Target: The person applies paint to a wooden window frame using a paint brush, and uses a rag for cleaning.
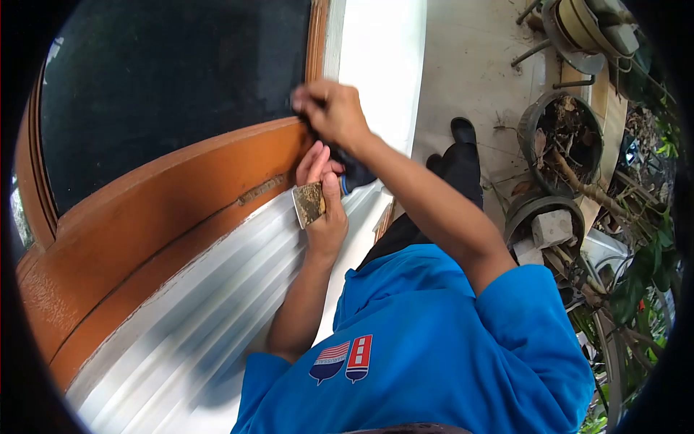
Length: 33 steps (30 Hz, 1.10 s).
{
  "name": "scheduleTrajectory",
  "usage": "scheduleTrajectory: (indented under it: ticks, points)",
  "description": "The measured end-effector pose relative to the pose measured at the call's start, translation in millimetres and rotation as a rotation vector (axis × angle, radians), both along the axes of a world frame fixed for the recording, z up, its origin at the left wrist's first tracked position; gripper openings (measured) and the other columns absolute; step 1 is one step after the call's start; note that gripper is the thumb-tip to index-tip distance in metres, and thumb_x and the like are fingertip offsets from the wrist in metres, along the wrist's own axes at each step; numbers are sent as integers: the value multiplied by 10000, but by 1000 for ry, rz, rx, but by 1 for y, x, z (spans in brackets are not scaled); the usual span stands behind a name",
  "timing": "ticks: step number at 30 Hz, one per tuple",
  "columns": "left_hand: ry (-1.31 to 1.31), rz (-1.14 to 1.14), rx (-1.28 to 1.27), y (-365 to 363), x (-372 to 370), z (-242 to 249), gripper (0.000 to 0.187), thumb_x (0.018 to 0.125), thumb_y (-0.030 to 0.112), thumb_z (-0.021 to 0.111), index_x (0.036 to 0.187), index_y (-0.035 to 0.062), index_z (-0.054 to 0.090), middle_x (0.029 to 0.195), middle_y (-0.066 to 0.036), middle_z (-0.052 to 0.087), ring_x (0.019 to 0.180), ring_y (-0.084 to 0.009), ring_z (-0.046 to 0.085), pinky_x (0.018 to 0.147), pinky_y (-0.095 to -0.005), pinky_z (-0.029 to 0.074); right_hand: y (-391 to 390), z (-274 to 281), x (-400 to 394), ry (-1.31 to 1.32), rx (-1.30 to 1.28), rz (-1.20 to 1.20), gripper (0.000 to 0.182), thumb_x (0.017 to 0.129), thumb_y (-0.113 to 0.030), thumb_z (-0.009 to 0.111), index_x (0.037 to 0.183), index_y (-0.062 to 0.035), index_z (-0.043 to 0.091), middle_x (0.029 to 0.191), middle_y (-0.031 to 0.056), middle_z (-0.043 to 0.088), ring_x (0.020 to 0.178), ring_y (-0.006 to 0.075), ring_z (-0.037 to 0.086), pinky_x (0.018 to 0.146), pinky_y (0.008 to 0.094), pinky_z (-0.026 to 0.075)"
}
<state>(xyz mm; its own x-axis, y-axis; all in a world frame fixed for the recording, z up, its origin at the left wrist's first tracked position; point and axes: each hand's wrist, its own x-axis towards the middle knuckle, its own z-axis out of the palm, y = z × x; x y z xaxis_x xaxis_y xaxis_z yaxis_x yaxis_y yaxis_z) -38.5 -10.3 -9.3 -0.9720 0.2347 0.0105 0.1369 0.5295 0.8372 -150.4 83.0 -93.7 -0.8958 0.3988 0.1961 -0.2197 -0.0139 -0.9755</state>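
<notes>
My left hand (325,210) is closed, thumb pressed on a small flat rectangular plate (309,204), mottled brown with a pale edge. Its fingertips point up toward the right end of the orange-brown wooden window frame (181,170). Just above, my right hand (335,112) is closed in a pinch at the lower right corner of the dark glass pane (173,72). Its fingertips are blurred, so what they hold cannot be made out. Between and behind the hands shows a dark bundle (356,173) with a blue edge, partly hidden.
White corrugated sheet (238,311) slopes below the frame. A white wall panel (383,58) stands beside the window. On the right, a plant pot (531,130) with dry leaves, a grey block (553,229) in another pot, and a metal-legged stool (531,54) line the tiled floor (463,79).
</notes>
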Motion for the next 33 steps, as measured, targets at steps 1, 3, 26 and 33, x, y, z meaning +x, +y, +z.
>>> scheduleTrajectory:
  ticks: [1, 3, 26, 33]
  points:
    - [-44, 0, 5, -2, 5, 1, 368, 1071, 214, 417, 1339, -12, 530, 1392, -148, 464, 966, -145, 585, 844, -290, 497, 0, 5, 11, -42, -121, 100, 76, 800, -31, 759, 870, -62, 759, 831, 95, 724, 814, 235, 711, 745, 324, 552]
    - [-130, -6, 13, -5, 12, 1, 358, 1082, 216, 382, 1314, -14, 529, 1387, -147, 470, 983, -154, 597, 902, -314, 497, 3, 4, 4, -27, -30, 97, 93, 789, -84, 790, 879, -77, 768, 820, 94, 722, 792, 241, 700, 730, 317, 543]
    - [48, -119, 185, 0, 5, 14, 287, 1094, 270, 349, 1119, 16, 482, 1090, -153, 526, 878, -172, 554, 838, -354, 512, -7, 38, -27, 365, -69, -219, 127, 772, -104, 811, 781, -38, 703, 786, 109, 622, 705, 262, 647, 639, 349, 530]
    - [9, -145, 270, 1, 6, 20, 227, 1082, 213, 389, 1141, 36, 520, 1074, -150, 572, 848, -167, 563, 827, -320, 483, 27, 20, -147, -10, -240, -645, 163, 849, -143, 768, 873, -2, 688, 771, 106, 628, 682, 192, 610, 635, 311, 495]
